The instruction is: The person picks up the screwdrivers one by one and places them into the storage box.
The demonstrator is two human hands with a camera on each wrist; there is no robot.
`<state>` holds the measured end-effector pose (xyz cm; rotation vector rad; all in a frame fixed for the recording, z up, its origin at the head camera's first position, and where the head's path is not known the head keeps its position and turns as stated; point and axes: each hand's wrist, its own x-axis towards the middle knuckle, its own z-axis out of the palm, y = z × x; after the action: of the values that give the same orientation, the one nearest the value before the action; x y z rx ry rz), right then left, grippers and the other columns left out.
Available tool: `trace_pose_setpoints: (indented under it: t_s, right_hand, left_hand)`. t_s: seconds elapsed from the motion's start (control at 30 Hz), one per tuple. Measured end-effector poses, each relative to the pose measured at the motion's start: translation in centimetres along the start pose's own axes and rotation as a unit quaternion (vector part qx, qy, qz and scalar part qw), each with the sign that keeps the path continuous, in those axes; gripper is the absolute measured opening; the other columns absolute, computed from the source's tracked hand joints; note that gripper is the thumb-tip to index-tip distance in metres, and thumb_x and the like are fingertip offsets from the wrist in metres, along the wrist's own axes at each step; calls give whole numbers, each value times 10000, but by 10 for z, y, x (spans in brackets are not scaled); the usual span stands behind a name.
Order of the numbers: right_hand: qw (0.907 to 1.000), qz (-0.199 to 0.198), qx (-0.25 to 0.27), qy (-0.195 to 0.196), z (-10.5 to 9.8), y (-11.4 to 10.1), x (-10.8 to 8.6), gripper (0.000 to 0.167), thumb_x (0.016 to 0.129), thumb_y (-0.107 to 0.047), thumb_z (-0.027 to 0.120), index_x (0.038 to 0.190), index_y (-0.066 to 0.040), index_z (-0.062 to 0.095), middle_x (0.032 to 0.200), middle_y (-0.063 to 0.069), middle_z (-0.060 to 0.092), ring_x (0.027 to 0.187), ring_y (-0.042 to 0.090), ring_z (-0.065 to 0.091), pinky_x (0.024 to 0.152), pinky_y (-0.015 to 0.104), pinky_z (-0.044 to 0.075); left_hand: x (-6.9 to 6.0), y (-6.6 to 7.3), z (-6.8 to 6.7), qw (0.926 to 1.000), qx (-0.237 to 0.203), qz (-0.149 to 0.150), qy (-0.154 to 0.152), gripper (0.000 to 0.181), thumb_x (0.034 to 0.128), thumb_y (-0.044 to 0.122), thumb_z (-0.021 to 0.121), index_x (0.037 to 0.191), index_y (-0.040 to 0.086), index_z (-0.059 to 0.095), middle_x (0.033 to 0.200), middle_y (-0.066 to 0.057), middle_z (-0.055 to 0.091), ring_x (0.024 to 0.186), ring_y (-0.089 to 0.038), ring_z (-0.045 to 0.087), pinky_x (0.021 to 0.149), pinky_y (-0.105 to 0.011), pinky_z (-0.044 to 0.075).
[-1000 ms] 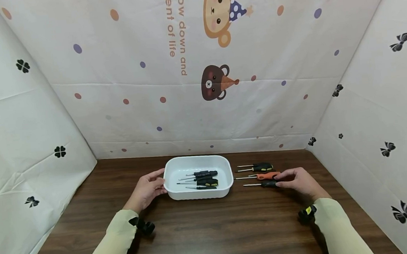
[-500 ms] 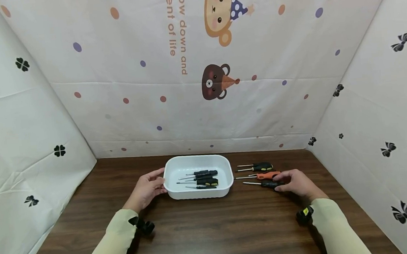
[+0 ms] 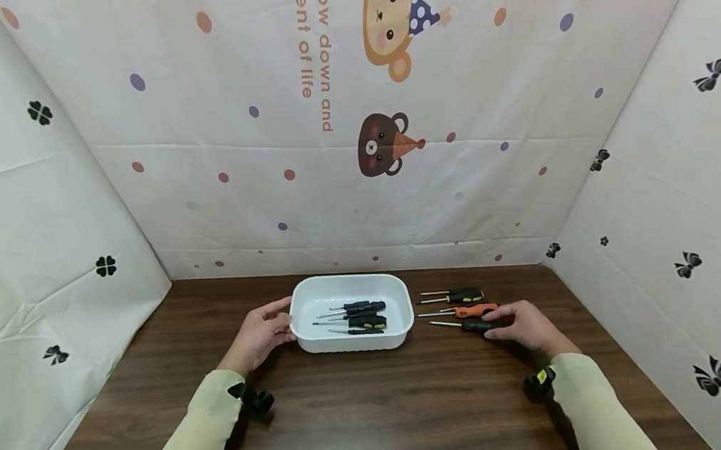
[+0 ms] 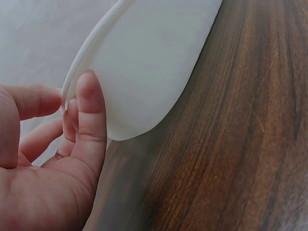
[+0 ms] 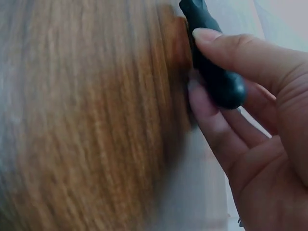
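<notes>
My left hand (image 3: 262,337) is at the left end of a white plastic tray (image 3: 354,343). In the left wrist view its fingers (image 4: 90,110) are bent against the tray's end wall and rim (image 4: 72,72). Several screwdrivers (image 3: 364,322) with black handles lie inside the tray. To the right of it, my right hand (image 3: 524,326) pinches the black handle of a screwdriver (image 3: 474,326) between thumb and fingers; its shaft points left. In the right wrist view the thumb lies on this handle (image 5: 219,79), and the shaft is out of frame.
Behind the pinched screwdriver lie orange-handled screwdrivers (image 3: 474,311). Farther back are black-and-yellow-handled screwdrivers (image 3: 466,295). All rest on a brown wooden table (image 3: 377,409), with white printed sheets (image 3: 307,201) standing at the back and both sides.
My right hand has shifted slightly, and the screwdriver in it has turned a little, its handle end now nearer me. My left hand and the tray stay in place.
</notes>
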<state>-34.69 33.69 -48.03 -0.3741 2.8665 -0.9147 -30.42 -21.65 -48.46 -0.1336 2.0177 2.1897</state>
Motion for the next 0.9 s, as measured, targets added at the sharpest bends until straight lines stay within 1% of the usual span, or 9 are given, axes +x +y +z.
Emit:
trace_pose_setpoints:
  t_s: [0.07,0.17,0.27,0.33,0.37,0.53,0.63,0.77,0.9]
  right_hand:
    - [10000,-64,36,41,0,1,-1,350,804,-355,873,1109,-197,806,1294,196,686,1193,362,626,995,545,522]
    - [9998,-99,171,35,1,2,-3,345,810,-366,866,1105,-197,805,1264,171,702,1128,294,642,918,426,556]
    - [9991,-138,401,-10,1,1,-6,348,832,-355,849,1128,-181,796,1257,142,709,1108,241,619,870,306,534]
    - [9984,-192,532,51,1,0,-8,356,843,-344,841,1146,-164,790,1254,133,712,1095,216,611,838,257,529]
    - [9978,-205,621,94,2,-1,-9,359,847,-334,838,1154,-155,786,1239,133,715,1058,202,607,808,240,526]
    - [9926,-388,1085,394,2,-9,-14,358,863,-253,830,1183,-105,768,1205,171,716,913,100,607,715,211,546]
    - [9902,-490,1151,621,3,-13,-15,360,859,-260,834,1181,-110,773,1225,173,716,904,43,624,720,207,557]
    - [9875,-605,1185,846,4,-14,-14,366,843,-322,842,1158,-146,786,1196,128,736,891,61,650,713,222,562]
    - [9840,-724,1304,971,3,-19,-13,349,843,-325,845,1142,-154,791,1163,104,752,883,77,669,705,228,569]
  left_hand:
    - [0,-1,0,10000,-11,13,-7,539,1024,20,550,1549,40,428,1075,-141,696,773,-150,652,733,-253,610]
    - [1,-1,0,10000,-17,25,-9,540,1022,16,549,1548,38,429,1068,-137,694,773,-147,652,731,-252,609]
    - [1,-2,0,10000,-21,32,8,539,1019,14,553,1544,37,435,1066,-139,695,770,-149,653,729,-254,610]
    - [1,-2,0,10000,-28,33,12,539,1018,14,555,1543,36,436,1065,-140,699,767,-151,653,728,-255,611]
    - [1,-1,0,10000,-31,34,12,539,1018,13,555,1543,35,436,1064,-140,701,764,-150,653,727,-254,611]
    - [1,-2,1,10000,-61,30,17,537,1016,11,559,1540,36,441,1051,-132,707,754,-148,654,723,-252,610]
    - [1,-1,1,10000,-57,17,35,536,1017,17,564,1539,44,448,1056,-132,702,759,-148,655,726,-252,610]
    - [0,0,1,10000,-30,-1,50,532,1021,27,563,1540,55,451,1080,-141,693,769,-148,655,734,-252,611]
    - [0,0,1,10000,-29,4,38,532,1022,25,561,1541,53,449,1077,-138,698,760,-143,655,729,-248,610]
